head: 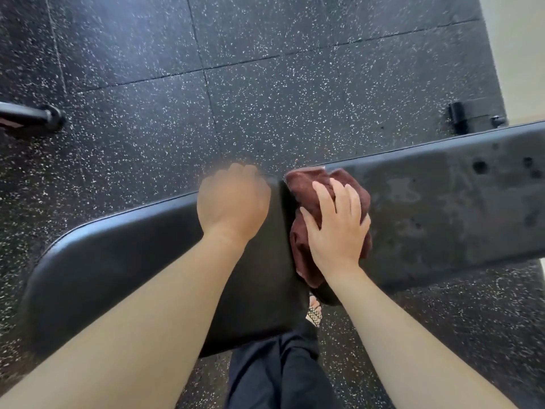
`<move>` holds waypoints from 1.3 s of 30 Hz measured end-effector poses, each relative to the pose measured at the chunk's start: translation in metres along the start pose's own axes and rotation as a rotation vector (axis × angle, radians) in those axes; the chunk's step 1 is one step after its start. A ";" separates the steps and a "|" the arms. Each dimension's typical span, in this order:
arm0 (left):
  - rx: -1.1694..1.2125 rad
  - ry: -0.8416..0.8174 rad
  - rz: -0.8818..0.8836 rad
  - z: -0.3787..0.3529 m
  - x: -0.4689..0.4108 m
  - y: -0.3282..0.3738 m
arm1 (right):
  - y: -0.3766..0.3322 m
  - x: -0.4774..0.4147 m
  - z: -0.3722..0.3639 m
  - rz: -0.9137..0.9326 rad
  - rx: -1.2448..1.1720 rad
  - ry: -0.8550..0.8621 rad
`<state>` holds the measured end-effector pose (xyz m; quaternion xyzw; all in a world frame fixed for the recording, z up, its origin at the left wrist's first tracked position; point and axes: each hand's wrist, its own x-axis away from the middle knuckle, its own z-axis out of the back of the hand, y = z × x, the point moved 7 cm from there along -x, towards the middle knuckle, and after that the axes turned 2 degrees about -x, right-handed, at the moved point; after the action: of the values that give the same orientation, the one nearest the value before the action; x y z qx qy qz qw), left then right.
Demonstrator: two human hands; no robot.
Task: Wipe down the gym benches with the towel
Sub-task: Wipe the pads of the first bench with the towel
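Observation:
A black padded gym bench (442,208) runs from lower left to upper right, split by a gap into a seat pad (118,276) and a long back pad. The long pad shows wet streaks and dull patches. A bunched maroon towel (306,190) lies on the long pad right beside the gap. My right hand (336,225) presses flat on the towel, fingers spread. My left hand (233,202) is blurred and rests on the seat pad's far edge near the gap, fingers curled over it.
Black speckled rubber floor tiles (265,98) surround the bench. A black bar end (44,116) lies on the floor at far left, a bench foot (460,116) at upper right. A pale wall (519,54) stands at right. My dark trousers (280,373) and sandalled foot are below.

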<state>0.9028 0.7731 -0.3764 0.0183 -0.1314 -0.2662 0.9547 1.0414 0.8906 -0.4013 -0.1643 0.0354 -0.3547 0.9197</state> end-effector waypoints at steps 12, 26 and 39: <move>0.037 -0.009 0.015 -0.002 -0.004 -0.002 | -0.004 -0.014 0.001 -0.015 0.013 0.032; -0.006 0.013 0.025 0.009 -0.002 0.001 | -0.022 -0.093 -0.015 0.189 0.011 -0.248; -0.098 0.021 0.211 -0.012 -0.022 0.044 | 0.079 -0.106 0.030 0.209 -0.048 -0.122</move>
<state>0.9098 0.8219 -0.3888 -0.0395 -0.1094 -0.1703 0.9785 1.0185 1.0239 -0.4039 -0.2032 0.0050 -0.2454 0.9479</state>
